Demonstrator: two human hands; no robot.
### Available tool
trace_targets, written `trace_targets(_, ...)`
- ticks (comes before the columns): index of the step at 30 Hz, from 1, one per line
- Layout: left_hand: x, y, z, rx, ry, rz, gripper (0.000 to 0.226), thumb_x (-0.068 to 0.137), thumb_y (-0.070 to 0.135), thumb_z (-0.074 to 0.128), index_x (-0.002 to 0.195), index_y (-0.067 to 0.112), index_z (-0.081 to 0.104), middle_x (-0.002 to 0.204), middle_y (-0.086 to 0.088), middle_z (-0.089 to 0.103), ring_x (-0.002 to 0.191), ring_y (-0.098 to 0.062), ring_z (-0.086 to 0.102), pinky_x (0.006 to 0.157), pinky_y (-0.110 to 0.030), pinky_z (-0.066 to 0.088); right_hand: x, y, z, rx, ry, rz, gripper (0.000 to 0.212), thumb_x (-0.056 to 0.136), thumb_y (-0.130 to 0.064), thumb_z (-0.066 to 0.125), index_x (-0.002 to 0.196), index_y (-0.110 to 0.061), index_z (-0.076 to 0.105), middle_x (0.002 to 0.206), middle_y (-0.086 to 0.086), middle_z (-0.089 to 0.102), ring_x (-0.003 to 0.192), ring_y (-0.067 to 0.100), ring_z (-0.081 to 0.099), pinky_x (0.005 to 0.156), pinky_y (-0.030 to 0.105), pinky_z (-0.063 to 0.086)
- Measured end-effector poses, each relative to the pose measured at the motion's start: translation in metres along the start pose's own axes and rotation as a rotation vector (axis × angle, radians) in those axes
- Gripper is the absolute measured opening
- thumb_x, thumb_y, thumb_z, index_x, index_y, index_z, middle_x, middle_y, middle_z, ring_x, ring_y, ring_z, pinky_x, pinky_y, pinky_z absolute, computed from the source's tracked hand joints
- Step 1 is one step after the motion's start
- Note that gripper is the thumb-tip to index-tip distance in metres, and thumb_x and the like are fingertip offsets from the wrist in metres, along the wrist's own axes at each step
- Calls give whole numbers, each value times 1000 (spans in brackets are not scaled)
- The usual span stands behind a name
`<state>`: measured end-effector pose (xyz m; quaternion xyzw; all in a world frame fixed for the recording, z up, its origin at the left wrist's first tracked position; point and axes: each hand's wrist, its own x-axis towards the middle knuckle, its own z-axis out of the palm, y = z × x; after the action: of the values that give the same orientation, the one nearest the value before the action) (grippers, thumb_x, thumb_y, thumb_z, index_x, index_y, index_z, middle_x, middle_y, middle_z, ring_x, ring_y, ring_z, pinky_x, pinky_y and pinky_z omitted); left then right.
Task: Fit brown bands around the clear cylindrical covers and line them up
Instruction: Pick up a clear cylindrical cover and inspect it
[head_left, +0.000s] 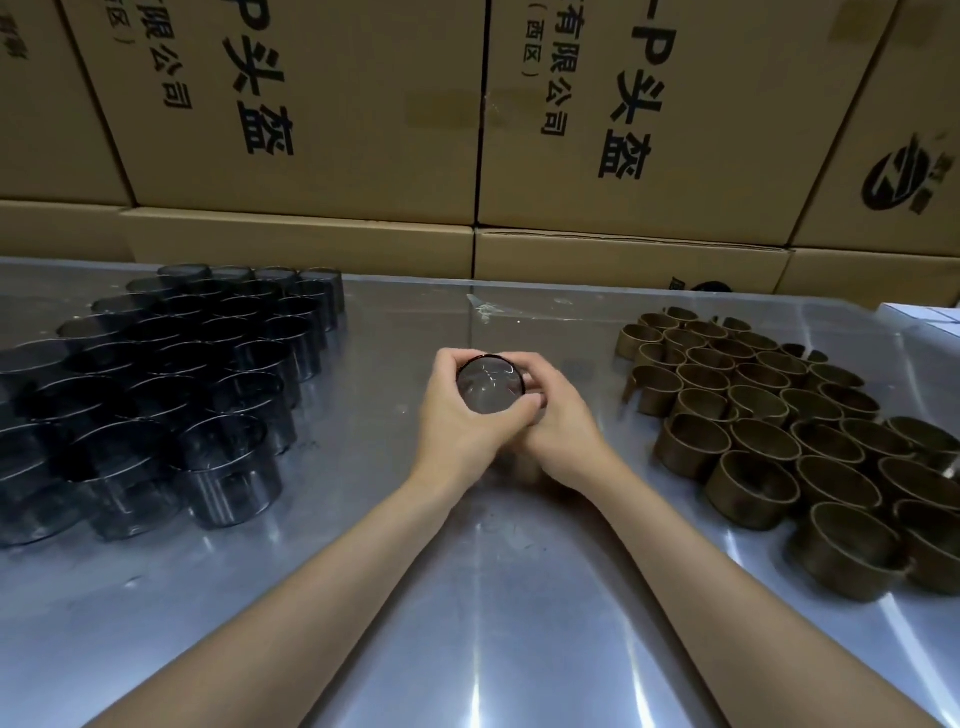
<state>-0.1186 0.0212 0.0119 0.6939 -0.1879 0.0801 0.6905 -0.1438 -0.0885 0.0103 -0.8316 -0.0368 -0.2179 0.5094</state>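
A clear cover (490, 383) is clasped by both the left hand (457, 421) and the right hand (558, 421) — fingers curled round it, open end up — with brown bands (779, 415) massed to its right, nearer the right hand.

Both hands, left hand (457, 415) and right hand (558, 423), grip one clear cover (491, 383) mid-counter (493, 597), between clear covers (171, 384) left and brown bands (779, 431) right.
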Motion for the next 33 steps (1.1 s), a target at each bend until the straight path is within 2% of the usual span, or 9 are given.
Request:
trace_targets(5,9,-3,-13,-126,-190,-8,61,66,-2,85,116,19,58,105,7,67,89,10,63,77,-8,47,1,0,-7,126,27,54,62,58,-4,82,109,-30,59,111,14,65,78,5,63,73,19,53)
trace_targets(8,16,-5,-24,-222,-303,-87,68,61,3,86,120,25,60,115,4,70,106,-3,65,87,-17,51,1,0,-11,171,12,91,63,68,10,80,115,-26,59,112,13,66,78,5,64,74,22,54)
trace_targets(13,25,-7,-40,-426,-436,-223,50,69,11,76,117,21,67,118,1,70,114,-13,62,99,-28,46,2,-3,-14,239,-16,139,67,63,4,85,121,-19,62,115,9,69,90,13,70,82,25,55)
trace_targets(16,26,-7,-42,-430,-390,-279,48,72,23,71,120,16,67,123,-4,68,119,-17,60,104,-31,42,2,-3,-15,231,-33,140,66,63,3,86,120,-22,63,110,2,70,92,10,70,83,23,54)
trace_targets(19,25,-2,-38,-430,-266,-311,48,70,35,72,111,10,71,109,-5,73,101,-14,68,88,-24,51,1,-3,-11,198,-47,123,68,62,4,86,119,-23,61,101,-5,68,85,1,68,77,14,50)
trace_targets(23,24,3,-33,-421,-150,-349,23,74,34,75,84,14,69,84,-2,73,76,-12,68,69,-21,55,0,-4,-6,158,-64,83,70,61,4,87,120,-21,60,112,7,68,96,18,69,87,27,55)
trace_targets(26,22,4,-27,-345,-63,-370,19,83,31,73,79,15,64,83,-6,69,75,-18,66,71,-29,54,0,-5,-3,135,-78,65,67,60,4,87,111,-31,60,109,6,70,99,21,69,90,31,55)
trace_targets(30,19,6,-26,-307,-122,-330,37,88,49,59,95,14,68,98,-7,73,88,-22,69,78,-35,53,0,-6,-4,162,-32,82,53,64,-6,88,105,-29,63,103,1,69,90,6,68,81,21,53)
trace_targets(33,15,7,-24,-221,-265,-202,52,86,55,58,120,16,65,117,-5,70,106,-15,66,94,-36,48,1,-10,-8,211,55,206,37,75,-21,81,108,-19,65,111,6,66,99,14,64,82,28,52)
